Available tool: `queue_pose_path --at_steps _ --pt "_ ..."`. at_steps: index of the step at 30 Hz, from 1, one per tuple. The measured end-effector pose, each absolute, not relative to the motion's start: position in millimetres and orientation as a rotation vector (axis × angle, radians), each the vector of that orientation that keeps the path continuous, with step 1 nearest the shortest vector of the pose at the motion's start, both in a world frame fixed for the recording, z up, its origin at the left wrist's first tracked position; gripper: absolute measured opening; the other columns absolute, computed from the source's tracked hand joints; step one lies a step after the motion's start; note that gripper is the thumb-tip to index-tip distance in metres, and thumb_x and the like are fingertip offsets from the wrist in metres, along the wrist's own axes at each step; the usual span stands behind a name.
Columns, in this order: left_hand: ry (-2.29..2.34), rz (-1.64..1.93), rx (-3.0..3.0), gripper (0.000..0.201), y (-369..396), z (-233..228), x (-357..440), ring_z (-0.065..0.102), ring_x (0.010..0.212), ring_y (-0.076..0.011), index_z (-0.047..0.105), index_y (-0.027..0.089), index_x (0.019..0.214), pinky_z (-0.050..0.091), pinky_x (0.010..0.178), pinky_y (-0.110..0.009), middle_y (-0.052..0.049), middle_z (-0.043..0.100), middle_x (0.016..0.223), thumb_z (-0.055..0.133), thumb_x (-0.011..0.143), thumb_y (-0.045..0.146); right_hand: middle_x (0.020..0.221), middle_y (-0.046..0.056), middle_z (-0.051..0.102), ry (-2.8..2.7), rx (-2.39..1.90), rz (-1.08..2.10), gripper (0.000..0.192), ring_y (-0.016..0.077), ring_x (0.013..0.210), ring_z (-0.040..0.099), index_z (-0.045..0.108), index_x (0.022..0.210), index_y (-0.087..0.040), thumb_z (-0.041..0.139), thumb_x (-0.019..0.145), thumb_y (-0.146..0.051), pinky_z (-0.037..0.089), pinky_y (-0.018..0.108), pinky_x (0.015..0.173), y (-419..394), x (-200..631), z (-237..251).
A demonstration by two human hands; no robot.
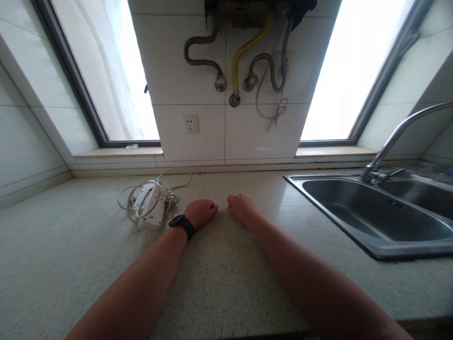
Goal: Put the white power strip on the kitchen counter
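Note:
My left hand rests on the speckled countertop with its fingers curled into a fist; a black watch is on that wrist. Across a small gap lies my right hand, also closed in a fist on the counter. No object shows in either hand. Just left of my left hand is a white power strip, with its pale cord looped loosely over and around it.
On the right, a steel sink with a curved faucet is set into the counter. A wall socket, a yellow gas hose and grey flexible pipes are on the tiled wall, between two windows.

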State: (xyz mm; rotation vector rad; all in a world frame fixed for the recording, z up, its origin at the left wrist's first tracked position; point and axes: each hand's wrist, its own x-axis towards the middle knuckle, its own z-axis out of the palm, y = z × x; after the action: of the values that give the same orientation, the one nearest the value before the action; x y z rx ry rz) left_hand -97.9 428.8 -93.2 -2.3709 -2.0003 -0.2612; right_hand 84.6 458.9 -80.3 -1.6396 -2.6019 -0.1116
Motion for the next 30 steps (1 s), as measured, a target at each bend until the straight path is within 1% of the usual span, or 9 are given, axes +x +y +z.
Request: queue_pose_path --at_steps 7,11,22,30 --pt "-1.984 -0.251 -2.373 0.053 429.0 -93.6 -98.3 0.066 0.087 -0.0254 0.072 0.022 0.092 0.045 0.072 -0.034 -0.012 0.072 0.094 0.028 0.094 0.051 0.109 0.016 0.067 -2.620 -1.648 -0.048 0.031 0.0274 0.100 0.064 0.065 0.110 -0.018 0.041 0.092 -0.024 0.047 0.037 0.080 460.9 84.1 -83.8" --pt "-1.957 -0.247 -2.373 0.053 429.3 -94.2 -98.0 0.066 0.085 -0.0253 0.071 0.023 0.090 0.045 0.070 -0.034 -0.011 0.072 0.093 0.028 0.094 0.051 0.111 0.017 0.067 -2.622 -1.653 -0.029 0.032 0.0281 0.103 0.063 0.064 0.112 -0.017 0.041 0.091 -0.025 0.046 0.038 0.082 462.5 84.6 -85.5" --pt "-1.947 -0.244 -2.360 0.052 430.0 -95.4 -98.3 0.066 0.084 -0.0247 0.071 0.023 0.089 0.044 0.068 -0.033 -0.010 0.072 0.091 0.028 0.094 0.051 0.105 0.016 0.069 -2.610 -1.594 -0.093 0.028 0.0281 0.096 0.065 0.066 0.105 -0.017 0.044 0.089 -0.025 0.047 0.036 0.077 463.6 84.3 -87.5" --pt "-1.939 -0.252 -2.362 0.053 431.0 -96.1 -98.8 0.067 0.083 -0.0243 0.071 0.022 0.087 0.043 0.066 -0.032 -0.010 0.072 0.090 0.028 0.093 0.052 0.107 0.017 0.068 -2.625 -1.623 -0.070 0.030 0.0278 0.098 0.064 0.065 0.108 -0.017 0.042 0.091 -0.025 0.046 0.037 0.079 462.4 84.7 -86.1"
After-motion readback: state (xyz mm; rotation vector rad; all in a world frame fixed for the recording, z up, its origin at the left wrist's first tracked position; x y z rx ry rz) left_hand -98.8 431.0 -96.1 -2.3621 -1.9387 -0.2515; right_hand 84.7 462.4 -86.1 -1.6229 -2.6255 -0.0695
